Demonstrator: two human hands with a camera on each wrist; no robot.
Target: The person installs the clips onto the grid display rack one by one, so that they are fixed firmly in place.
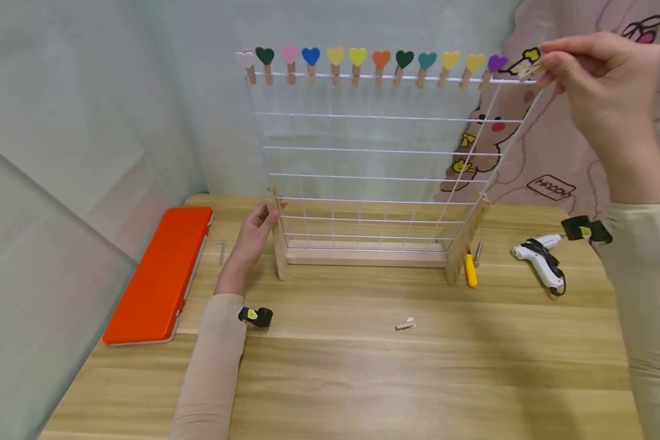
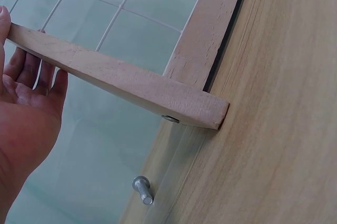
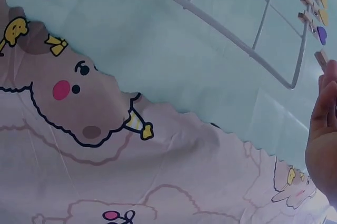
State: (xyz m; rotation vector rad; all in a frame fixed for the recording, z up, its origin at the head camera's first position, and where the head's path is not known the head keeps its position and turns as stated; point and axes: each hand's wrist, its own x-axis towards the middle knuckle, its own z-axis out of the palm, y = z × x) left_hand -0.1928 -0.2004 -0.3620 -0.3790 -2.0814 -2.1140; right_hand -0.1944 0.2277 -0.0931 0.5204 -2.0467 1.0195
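My right hand (image 1: 605,76) pinches a small wooden clothespin (image 1: 530,71) between thumb and fingertips, close to the top right corner of a white wire grid (image 1: 378,151). In the right wrist view, the clothespin (image 3: 320,61) pokes out past the fingers, near the purple heart at the row's end. Several heart-topped clothespins (image 1: 357,58) in different colours stand clipped along the grid's top wire. Low on the left, my left hand (image 1: 252,237) holds the upper part of the stand's left wooden upright (image 1: 280,256), thumb on one side and fingers behind, as the left wrist view shows of the upright (image 2: 121,77).
One loose clothespin (image 1: 404,324) lies on the table in front of the stand. To the left are a red case (image 1: 156,278) and a hex key (image 1: 220,252). A yellow-handled tool (image 1: 470,271), a bolt (image 1: 478,253) and a white glue gun (image 1: 541,263) lie to the right.
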